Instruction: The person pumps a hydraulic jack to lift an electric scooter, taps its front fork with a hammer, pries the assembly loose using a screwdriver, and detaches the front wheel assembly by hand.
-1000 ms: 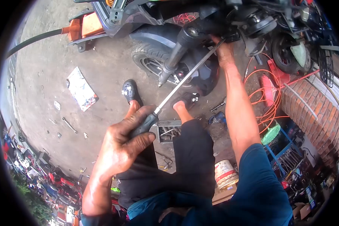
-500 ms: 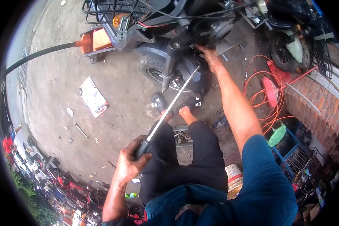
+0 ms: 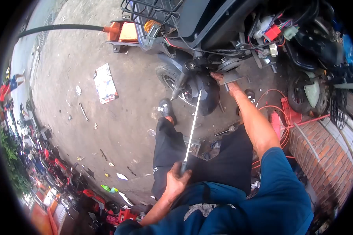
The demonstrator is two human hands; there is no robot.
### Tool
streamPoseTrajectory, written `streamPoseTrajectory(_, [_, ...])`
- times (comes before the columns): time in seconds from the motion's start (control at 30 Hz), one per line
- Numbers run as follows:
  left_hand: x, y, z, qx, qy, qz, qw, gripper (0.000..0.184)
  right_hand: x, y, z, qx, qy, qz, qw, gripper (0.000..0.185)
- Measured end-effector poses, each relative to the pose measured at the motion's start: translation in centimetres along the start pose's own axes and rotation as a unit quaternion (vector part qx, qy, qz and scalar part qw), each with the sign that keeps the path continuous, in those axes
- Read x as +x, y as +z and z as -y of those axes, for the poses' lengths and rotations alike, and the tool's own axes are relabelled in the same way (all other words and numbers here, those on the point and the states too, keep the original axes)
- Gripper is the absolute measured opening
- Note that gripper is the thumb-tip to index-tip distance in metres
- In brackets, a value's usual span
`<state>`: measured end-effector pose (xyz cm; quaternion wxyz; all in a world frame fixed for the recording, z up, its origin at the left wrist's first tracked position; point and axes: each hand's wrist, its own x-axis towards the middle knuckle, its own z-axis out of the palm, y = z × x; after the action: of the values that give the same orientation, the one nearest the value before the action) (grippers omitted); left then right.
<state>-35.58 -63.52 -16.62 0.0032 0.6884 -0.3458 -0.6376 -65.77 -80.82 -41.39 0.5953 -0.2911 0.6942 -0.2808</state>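
My left hand (image 3: pixel 178 179) is closed around the dark handle of a long screwdriver (image 3: pixel 191 135). Its bright shaft points up and away, the tip overlapping the front wheel area of a scooter (image 3: pixel 208 23). Beside the fork (image 3: pixel 183 80) and the dark mudguard (image 3: pixel 208 96), my right hand (image 3: pixel 232 87) reaches in under the scooter's front. A flat metal bracket (image 3: pixel 231 76) crosses in front of that hand. Some fingertips show left of the bracket, but whether they grip anything is hidden. The front tyre (image 3: pixel 165 74) is turned sideways between fork and ground.
An orange jack (image 3: pixel 128 32) with a long black handle (image 3: pixel 62 27) stands at the scooter's left. A printed sheet (image 3: pixel 106 83) and a wrench (image 3: pixel 83 112) lie on the ground. To the right are an orange hose (image 3: pixel 259 161), another wheel (image 3: pixel 300 92) and a brick ledge (image 3: pixel 321 150).
My view has shifted, and my knees have spread wider. The left hand has swung the screwdriver steeper and to the right. My right hand now sits behind the metal bracket.
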Motion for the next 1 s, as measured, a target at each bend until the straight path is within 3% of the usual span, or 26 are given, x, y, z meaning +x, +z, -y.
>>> streamPoseTrajectory(0.13, [-2.1,10.1,-0.1,-0.141,-0.04,-0.108,0.983,0.031,3.2,-2.5,-4.3,-0.169,-0.088,0.099,0.977,0.052])
streamPoseTrajectory(0.23, [-1.9,18.4,-1.5,-0.266,-0.059,-0.168,0.947,0.028,3.6,-3.5,-3.4,-0.32,-0.28,0.151,0.892,0.047])
streamPoseTrajectory(0.3, [-1.9,22.7,-2.6,-0.325,-0.072,-0.182,0.925,0.029,3.1,-3.8,-3.4,-0.339,-0.341,0.181,0.858,0.045])
streamPoseTrajectory(0.33, [-1.2,24.5,-3.2,-0.357,-0.059,-0.19,0.913,0.03,2.8,-3.9,-2.6,-0.303,-0.307,0.191,0.882,0.045])
streamPoseTrajectory(0.47, [3.2,30.5,-2.1,-0.277,0.04,-0.285,0.917,0.036,1.0,-4.0,1.5,-0.188,-0.188,0.215,0.94,0.047])
streamPoseTrajectory(0.57, [7.1,32.1,-2.0,-0.272,0.104,-0.317,0.902,0.042,2.2,-4.2,-0.1,-0.142,-0.214,0.211,0.943,0.052])
streamPoseTrajectory(0.63, [9.7,32.1,-1.5,-0.252,0.171,-0.34,0.89,0.042,1.2,-4.8,1.4,-0.197,-0.189,0.255,0.928,0.067])
streamPoseTrajectory(0.7, [11.3,31.2,-0.8,-0.237,0.191,-0.336,0.891,0.042,-2.6,-5.4,0.1,-0.124,-0.194,0.202,0.952,0.07])
streamPoseTrajectory(0.73, [11.9,30.5,-0.5,-0.224,0.203,-0.338,0.891,0.041,-4.7,-6.5,-1.5,-0.104,-0.189,0.226,0.95,0.071])
streamPoseTrajectory(0.8, [12.8,29.0,0.0,-0.25,0.246,-0.299,0.887,0.043,-10.4,-7.8,-1.4,-0.06,-0.088,0.373,0.922,0.077])
streamPoseTrajectory(0.87, [14.4,28.5,1.7,-0.233,0.315,-0.275,0.878,0.045,-11.8,-7.6,-5.0,-0.093,-0.149,0.505,0.845,0.063])
streamPoseTrajectory(0.9, [15.0,27.8,2.2,-0.141,0.368,-0.265,0.88,0.048,-12.1,-7.0,-5.7,-0.096,-0.162,0.513,0.838,0.055])
streamPoseTrajectory(0.93, [16.1,27.5,3.2,-0.094,0.366,-0.218,0.9,0.058,-12.1,-6.4,-5.7,-0.098,-0.178,0.522,0.828,0.046])
streamPoseTrajectory(1.0, [16.2,23.5,2.3,0.023,0.359,-0.155,0.92,0.058,-10.5,-6.4,-4.8,-0.138,-0.187,0.506,0.83,0.033])
